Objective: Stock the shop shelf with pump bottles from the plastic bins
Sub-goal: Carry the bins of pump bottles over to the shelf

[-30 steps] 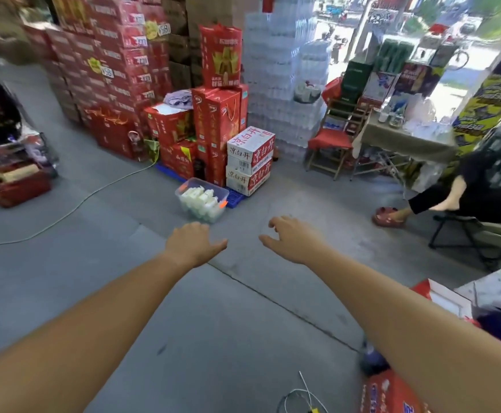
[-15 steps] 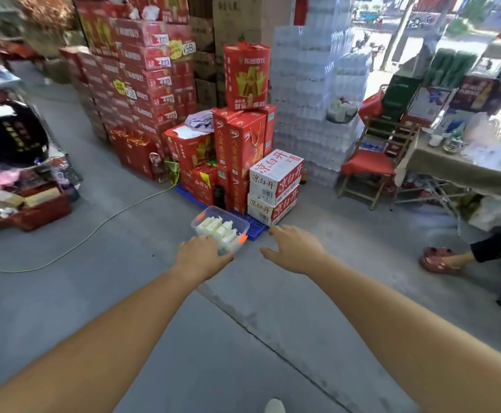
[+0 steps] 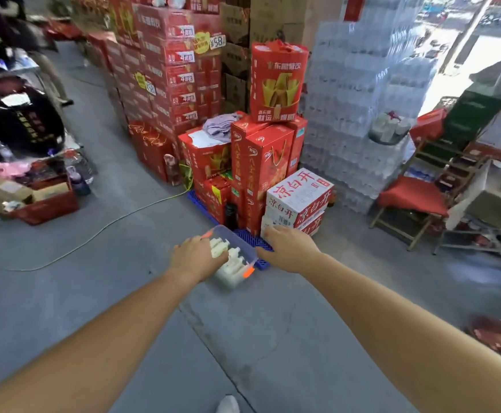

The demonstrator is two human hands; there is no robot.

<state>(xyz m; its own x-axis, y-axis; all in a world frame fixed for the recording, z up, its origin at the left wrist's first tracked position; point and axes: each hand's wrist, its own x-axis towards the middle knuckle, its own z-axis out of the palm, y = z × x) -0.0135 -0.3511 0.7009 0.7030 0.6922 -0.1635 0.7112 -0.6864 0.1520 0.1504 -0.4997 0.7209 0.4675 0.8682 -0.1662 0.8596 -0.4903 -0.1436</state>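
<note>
the clear plastic bin [image 3: 244, 244] sits on the grey concrete floor [image 3: 64, 293], just in front of the blue pallet [image 3: 259, 244] that carries the red cartons [image 3: 261, 162] and the white cartons [image 3: 298, 198]. it is packed with white pump bottles [image 3: 231, 263] standing upright, close together, and has orange latches [image 3: 248, 272] at its ends.

your left hand [image 3: 197, 259] is stretched out over the near left side of the bin, fingers loosely curled and empty; whether it touches the rim or the bottles is hard to tell from here. your right hand [image 3: 291, 248] is spread open and empty at the far right side of the bin, just beside its wall, over the pallet edge.

judging by the look of it, the bin walls are thin and will flex, so a one-sided lift would likely twist it and tip the bottles together. take it with both hands at opposite ends, under the rim near the latches, thumbs on top, and keep it level. full of bottles it will probably be moderately heavy, so bend and lift close to your body. the bottles themselves look smooth and slick; if you pick singles, grip the body rather than the pump head, which may press or turn. mind the cable [image 3: 100, 231] lying across the floor to your left.
</note>
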